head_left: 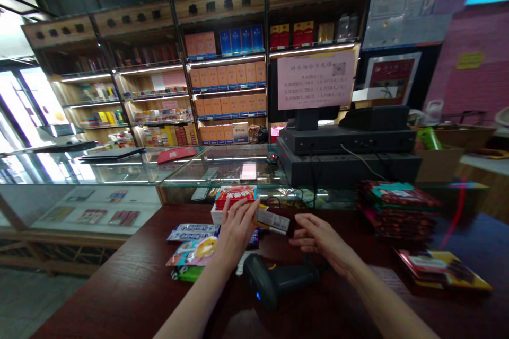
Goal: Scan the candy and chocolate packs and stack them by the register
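Note:
My left hand (237,230) is closed on a small yellow-and-dark box with a white barcode label (273,220). The box sticks out to the right from under its fingers. Just past the box's far end is my right hand (324,237), fingers loosely stretched and nothing visible in them. Behind my left hand, red snack packets (237,194) lie on a white box. To its left are blue-and-white packets (193,232), a colourful pouch (191,252) and a green packet (186,274). A black barcode scanner (278,278) lies between my forearms, its blue light lit.
A stack of dark red packages (397,209) and yellow-and-red packets (443,269) lie at the right. Beyond the wooden counter (115,286) stands a glass display counter (178,172) with a till and monitor (316,82). Stocked shelves (228,90) line the back.

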### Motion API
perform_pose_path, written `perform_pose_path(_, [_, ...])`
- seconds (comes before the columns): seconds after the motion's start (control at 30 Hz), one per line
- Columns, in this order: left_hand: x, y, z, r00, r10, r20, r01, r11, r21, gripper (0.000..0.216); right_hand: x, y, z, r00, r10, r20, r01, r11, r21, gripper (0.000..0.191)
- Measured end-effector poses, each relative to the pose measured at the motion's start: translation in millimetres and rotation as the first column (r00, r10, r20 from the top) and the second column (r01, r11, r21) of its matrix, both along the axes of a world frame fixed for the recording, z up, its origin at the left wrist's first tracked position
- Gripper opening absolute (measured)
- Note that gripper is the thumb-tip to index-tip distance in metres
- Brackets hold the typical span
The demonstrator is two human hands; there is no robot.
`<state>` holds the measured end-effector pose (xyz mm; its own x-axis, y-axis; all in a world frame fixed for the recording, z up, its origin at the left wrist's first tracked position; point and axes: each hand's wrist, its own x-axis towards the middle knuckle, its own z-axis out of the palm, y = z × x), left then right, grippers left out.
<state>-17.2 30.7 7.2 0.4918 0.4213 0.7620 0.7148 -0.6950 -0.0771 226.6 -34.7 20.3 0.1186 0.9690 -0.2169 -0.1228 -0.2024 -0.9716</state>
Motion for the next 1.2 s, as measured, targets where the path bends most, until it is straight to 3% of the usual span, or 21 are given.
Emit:
perform_pose_path(0.4, [-4,-6,4.8,1.000,0.009,-0.008,-0.009,0.997,-0.075,0.073,1,-3,2.2,0.995,0.044,0.084,-0.043,0.999,-0.023,0.044])
perform_pose_path(0.57, [-10,-8,9.3,0.998,0.061,0.035,-0.059,0.996,-0.064,0.067,6,0,-3.2,0.991,0.058,0.119,-0.062,0.998,0.027,0.056])
perform_pose_path(0.67, [-15,-7,9.4,0.993,0.100,0.055,-0.098,0.994,-0.050,0.066,12,1,-7.7,0.966,0.108,0.235,-0.142,0.981,0.133,0.064])
perform_pose_path(0.77, [-20,-6,9.5,0.990,0.132,0.055,-0.129,0.990,-0.053,0.067,16,-6,-9.3,0.862,0.249,0.442,-0.374,0.900,0.223,0.068])
perform_pose_path(0.9, [-23,-7,11.9,0.986,0.155,0.055,-0.151,0.986,-0.067,0.066,13,-19,-11.0,0.617,0.375,0.692,-0.620,0.773,0.133,0.083])
perform_pose_path(1.07, [-23,-12,16.4,0.983,0.173,0.064,-0.167,0.982,-0.086,0.067,1,-25,-16.1,0.417,0.341,0.843,-0.672,0.740,0.033,0.095])
perform_pose_path(1.2, [-23,-13,17.0,0.981,0.186,0.058,-0.181,0.979,-0.091,0.069,-5,-25,-16.5,0.346,0.313,0.884,-0.695,0.719,0.017,0.090])
